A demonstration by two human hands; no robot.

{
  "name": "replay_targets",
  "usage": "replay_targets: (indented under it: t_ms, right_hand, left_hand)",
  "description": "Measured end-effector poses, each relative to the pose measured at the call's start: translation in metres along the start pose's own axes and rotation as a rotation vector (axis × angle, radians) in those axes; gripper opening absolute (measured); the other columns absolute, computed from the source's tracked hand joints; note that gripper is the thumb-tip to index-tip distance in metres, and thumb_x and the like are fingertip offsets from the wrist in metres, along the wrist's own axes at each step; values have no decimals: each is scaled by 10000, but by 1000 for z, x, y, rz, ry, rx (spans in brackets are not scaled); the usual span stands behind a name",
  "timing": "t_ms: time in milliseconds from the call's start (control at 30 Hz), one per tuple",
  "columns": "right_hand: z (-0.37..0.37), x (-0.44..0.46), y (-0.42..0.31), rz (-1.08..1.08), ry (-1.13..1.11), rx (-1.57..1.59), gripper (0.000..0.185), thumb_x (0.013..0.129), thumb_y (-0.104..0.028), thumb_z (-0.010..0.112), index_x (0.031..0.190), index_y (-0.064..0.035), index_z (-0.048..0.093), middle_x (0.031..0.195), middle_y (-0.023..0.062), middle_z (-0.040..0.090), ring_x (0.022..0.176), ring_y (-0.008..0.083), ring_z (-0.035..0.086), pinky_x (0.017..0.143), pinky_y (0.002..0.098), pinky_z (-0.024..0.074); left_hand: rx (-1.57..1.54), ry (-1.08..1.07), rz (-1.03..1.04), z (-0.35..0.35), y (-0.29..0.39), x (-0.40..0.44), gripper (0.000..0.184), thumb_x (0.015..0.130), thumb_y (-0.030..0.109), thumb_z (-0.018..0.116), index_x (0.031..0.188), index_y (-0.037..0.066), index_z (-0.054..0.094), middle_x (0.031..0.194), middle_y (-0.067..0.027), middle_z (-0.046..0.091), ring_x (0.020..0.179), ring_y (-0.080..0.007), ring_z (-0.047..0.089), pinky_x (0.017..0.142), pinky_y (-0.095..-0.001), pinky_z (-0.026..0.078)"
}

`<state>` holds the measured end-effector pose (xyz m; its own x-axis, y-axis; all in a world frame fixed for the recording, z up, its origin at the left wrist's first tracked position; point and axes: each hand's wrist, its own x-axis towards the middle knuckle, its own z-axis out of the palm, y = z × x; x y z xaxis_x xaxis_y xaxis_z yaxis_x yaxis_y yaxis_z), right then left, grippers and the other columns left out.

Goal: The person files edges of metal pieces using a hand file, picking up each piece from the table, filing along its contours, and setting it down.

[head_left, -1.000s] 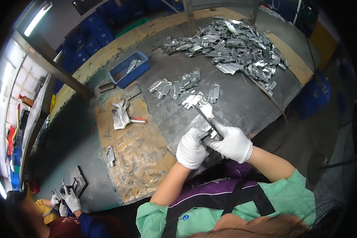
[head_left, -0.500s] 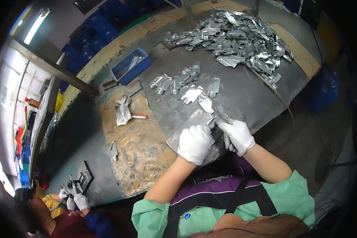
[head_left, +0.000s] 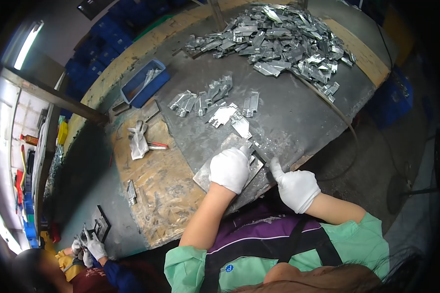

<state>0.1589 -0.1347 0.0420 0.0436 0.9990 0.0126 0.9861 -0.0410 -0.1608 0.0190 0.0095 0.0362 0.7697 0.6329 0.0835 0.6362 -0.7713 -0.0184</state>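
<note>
My left hand [head_left: 230,170], in a white glove, is closed over a silvery metal part [head_left: 250,150] at a dark-edged metal block [head_left: 254,172] near the table's front edge. Its fingertips are mostly hidden by the back of the hand. To the right of the block is my right hand [head_left: 298,190], gloved too, apart from it. One finger points up and away from the rest; nothing shows in this hand, though its underside is hidden. Just beyond the block lie flat stamped metal pieces [head_left: 240,124].
A large heap of metal pieces [head_left: 293,41] covers the table's far side, with a hose [head_left: 327,101] beside it. A blue bin [head_left: 145,83] stands at the back left. Spare gloves [head_left: 138,140] lie on the brown sheet [head_left: 156,205]. A co-worker's gloved hand [head_left: 95,246] is at lower left.
My right hand has moved away from my left hand and the block, with one finger now extended. My left hand stays over the block. The whole view has shifted slightly.
</note>
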Motion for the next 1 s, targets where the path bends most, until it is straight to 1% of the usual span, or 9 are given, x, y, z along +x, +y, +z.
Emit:
replay_targets:
  t_ms: [233,367,433,467,567,667,800,867,1000]
  right_hand:
    - [2,57,-6,24,-22,-10,580,789,-104,474,1353,9,405,603,136,641,537,308,646,507,446,501]
    - [-10,29,-3,8,-78,10,608,769,-103,497,1358,11,405,576,139,626,498,305,632,497,439,495]
    - [-10,13,0,17,-141,-99,611,750,-90,507,1345,16,420,566,137,622,486,292,630,493,425,496]
    - [0,12,8,-30,-44,-69,612,739,-90,511,1337,18,433,551,118,614,471,281,621,484,413,494]
    - [-9,43,2,9,-64,-75,610,759,-89,495,1353,20,408,553,103,615,476,281,620,485,414,495]
    - [6,60,-1,20,22,-83,613,765,-83,487,1359,28,387,564,117,624,498,285,634,494,425,502]
    - [-12,27,0,-20,-65,-39,617,740,-77,508,1341,31,418,527,103,601,452,279,610,473,417,491]
    - [-8,9,1,-7,-110,-160,622,728,-73,513,1336,29,424,532,111,605,458,275,620,465,412,489]
    - [-7,44,1,20,-52,-92,627,745,-84,509,1358,-5,406,542,107,605,470,279,614,483,421,492]
  left_hand:
    - [-80,2,-56,-1,2,1,194,896,191,459,827,70,593,692,-132,630,648,-293,652,562,-417,518]
    - [-123,45,-44,4,0,1,205,903,198,457,834,61,595,692,-139,630,607,-304,644,541,-409,518]
    - [-137,34,-34,0,-2,3,202,902,192,454,834,62,593,693,-139,632,610,-299,646,540,-407,517]
    - [-139,13,-15,1,-2,3,199,902,186,450,835,62,591,694,-138,633,614,-295,648,539,-406,517]
    - [-125,10,8,4,-3,4,182,890,176,456,836,62,588,698,-143,635,619,-296,651,538,-412,515]
    - [-145,3,-12,3,-2,4,172,878,173,467,849,54,587,698,-147,635,628,-298,654,541,-415,515]
    - [-165,-9,-25,5,-3,4,158,867,161,468,855,50,580,701,-149,634,633,-304,655,549,-418,518]
    - [-172,-22,-21,1,-3,5,151,859,157,473,857,50,579,708,-151,636,637,-306,656,554,-419,521]
    - [-176,-44,-6,-1,-3,5,144,841,151,487,870,48,582,730,-158,643,651,-312,660,570,-422,526]
